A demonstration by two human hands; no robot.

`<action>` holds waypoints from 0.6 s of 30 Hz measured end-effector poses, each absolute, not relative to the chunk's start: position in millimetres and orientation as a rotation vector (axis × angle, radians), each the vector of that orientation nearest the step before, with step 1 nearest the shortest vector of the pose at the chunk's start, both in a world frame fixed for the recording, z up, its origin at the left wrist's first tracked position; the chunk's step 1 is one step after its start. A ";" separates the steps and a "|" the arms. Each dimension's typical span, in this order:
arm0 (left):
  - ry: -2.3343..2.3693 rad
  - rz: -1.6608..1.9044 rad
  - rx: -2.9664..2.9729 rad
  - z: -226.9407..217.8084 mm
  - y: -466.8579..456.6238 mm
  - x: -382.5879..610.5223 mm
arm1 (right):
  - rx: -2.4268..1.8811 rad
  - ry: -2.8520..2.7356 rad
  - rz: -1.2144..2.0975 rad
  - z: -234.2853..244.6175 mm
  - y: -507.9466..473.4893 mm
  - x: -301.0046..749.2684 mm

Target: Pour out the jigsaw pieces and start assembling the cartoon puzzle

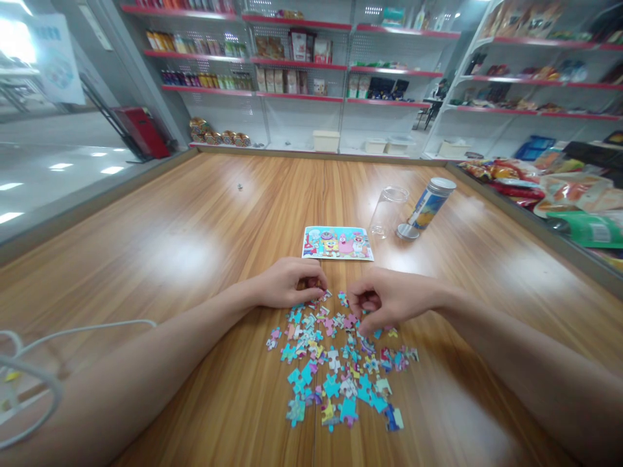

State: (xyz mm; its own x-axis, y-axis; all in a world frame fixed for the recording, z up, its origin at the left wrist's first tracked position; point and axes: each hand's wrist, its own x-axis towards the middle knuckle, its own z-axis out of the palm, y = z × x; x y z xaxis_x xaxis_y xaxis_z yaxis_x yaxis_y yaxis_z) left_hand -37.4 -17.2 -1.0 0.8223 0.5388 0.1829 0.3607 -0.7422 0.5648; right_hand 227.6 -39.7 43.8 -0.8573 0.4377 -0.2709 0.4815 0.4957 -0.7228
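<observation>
Many loose jigsaw pieces, mostly turquoise, pink and yellow, lie scattered on the wooden table in front of me. My left hand rests at the far left edge of the pile, fingers curled down onto pieces. My right hand sits at the far right edge of the pile, fingers curled in a pinch over pieces. What each hand grips is too small to make out. Just beyond the hands lies a colourful cartoon picture card.
A clear empty jar and a printed tube with a white cap lie beyond the card. A white cable runs at the left. Snack packets pile up on the right; stocked shelves line the back wall.
</observation>
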 end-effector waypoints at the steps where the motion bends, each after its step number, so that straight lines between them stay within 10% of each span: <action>1: 0.663 0.460 2.484 -0.8 -17.3 -37.5 | 0.797 2.674 -1.264 49.6 -45.4 227.0; 18: 0.654 0.459 2.493 -1.0 -16.9 -37.1 | 0.818 2.685 -0.414 75.7 -103.4 214.0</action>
